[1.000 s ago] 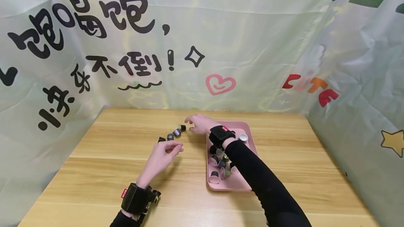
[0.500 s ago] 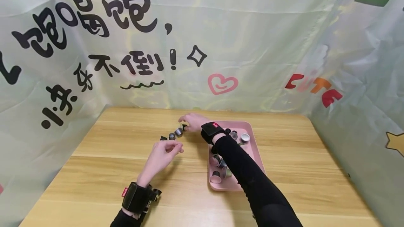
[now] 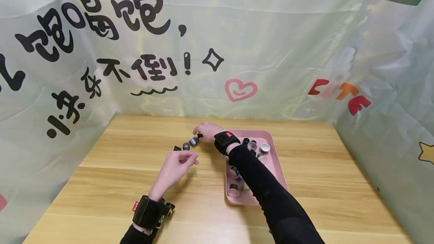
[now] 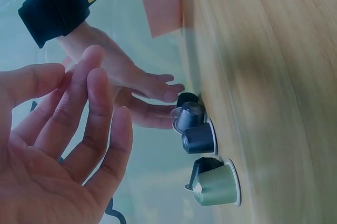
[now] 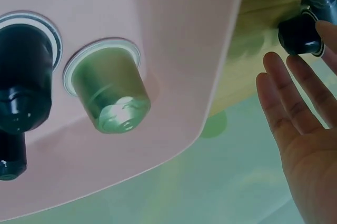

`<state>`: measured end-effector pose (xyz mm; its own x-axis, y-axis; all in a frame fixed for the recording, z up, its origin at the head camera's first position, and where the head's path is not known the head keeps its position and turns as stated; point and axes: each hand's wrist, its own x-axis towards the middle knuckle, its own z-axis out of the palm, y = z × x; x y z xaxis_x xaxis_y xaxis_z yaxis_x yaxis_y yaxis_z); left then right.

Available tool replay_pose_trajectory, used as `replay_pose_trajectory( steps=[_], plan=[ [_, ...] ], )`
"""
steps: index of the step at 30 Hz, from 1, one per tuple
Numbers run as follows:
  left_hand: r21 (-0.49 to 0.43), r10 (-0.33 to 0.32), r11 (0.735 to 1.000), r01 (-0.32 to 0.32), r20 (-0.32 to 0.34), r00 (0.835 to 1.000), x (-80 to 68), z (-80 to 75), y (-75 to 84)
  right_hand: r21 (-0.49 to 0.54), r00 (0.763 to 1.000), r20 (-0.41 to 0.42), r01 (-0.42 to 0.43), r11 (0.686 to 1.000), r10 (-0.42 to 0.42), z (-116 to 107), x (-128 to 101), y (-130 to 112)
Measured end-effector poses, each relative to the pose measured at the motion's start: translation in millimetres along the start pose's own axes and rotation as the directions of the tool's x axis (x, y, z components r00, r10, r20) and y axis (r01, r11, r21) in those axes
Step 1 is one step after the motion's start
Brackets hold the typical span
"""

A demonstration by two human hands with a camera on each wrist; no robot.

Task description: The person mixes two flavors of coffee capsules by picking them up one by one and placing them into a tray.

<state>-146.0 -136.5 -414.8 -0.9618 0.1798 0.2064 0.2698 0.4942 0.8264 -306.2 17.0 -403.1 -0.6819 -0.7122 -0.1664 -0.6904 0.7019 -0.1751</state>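
My right hand (image 3: 207, 132) reaches over the tray's far left corner to a black coffee capsule (image 5: 299, 33). Thumb and fingertips sit on either side of this capsule, which lies on the table at the end of a short row. Beside it in the row are a grey-blue capsule (image 3: 193, 142) and a dark one (image 4: 199, 140). A pale green capsule (image 4: 217, 184) and another black one (image 4: 204, 167) sit at the near end. My left hand (image 3: 176, 165) hovers close to that end, thumb tip near the fingertips, nothing in it.
A pink tray (image 3: 283, 180) on the right of the table (image 3: 325, 168) holds several capsules, among them a white-topped one (image 3: 265, 148) and a green one (image 5: 108, 87). My right forearm crosses above it. A printed cloth (image 3: 271, 48) hangs behind the table.
My right hand has moved left and down to the black capsule, its fingers now around it. My left hand has stayed nearly still. The head view has shifted slightly.
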Motion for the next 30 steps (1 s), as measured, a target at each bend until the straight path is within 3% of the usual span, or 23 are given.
replay_pose_trajectory(
  steps=[13, 30],
  plan=[
    [-0.006, -0.016, 1.000, 0.016, 0.008, 1.000, 0.2, -1.2, 0.4, 0.010, 1.000, 0.001, -0.002, 1.000, 0.002, -1.0, -0.8, 0.2],
    [-0.005, -0.033, 0.999, 0.033, 0.002, 0.999, -0.6, 0.0, -0.5, -0.051, 1.000, -0.028, -0.008, 0.999, 0.007, 5.7, -2.9, 3.6]
  ],
)
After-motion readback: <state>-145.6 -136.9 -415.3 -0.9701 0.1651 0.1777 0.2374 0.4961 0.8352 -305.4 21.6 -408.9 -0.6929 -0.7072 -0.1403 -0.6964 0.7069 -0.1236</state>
